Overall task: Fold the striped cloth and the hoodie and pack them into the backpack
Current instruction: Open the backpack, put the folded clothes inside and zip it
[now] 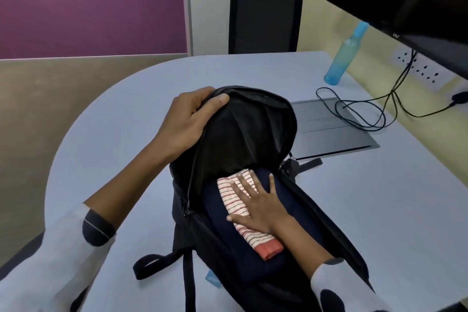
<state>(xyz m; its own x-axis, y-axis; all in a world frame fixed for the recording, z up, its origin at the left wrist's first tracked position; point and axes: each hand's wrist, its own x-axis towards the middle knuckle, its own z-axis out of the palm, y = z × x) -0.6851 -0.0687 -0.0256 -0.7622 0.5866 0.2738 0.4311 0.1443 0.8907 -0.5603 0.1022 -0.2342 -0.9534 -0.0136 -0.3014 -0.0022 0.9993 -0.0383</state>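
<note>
Backpack point(329, 248) open, mid-table, near front edge. Left hand point(187, 119) grips flap, fingers curled over rim. Right hand point(260, 206) flat, fingers spread, pressing striped cloth point(234, 194) onto dark hoodie point(220, 220) inside. Advice: press evenly, keep flap high, tuck corners below zip line.

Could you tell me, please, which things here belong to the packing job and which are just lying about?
Part of the job:
backpack, held open by the left hand
striped cloth, folded inside, pressed by the right hand
hoodie, dark, under the cloth

Just lying about:
water bottle
laptop
cable
monitor
chair
</note>
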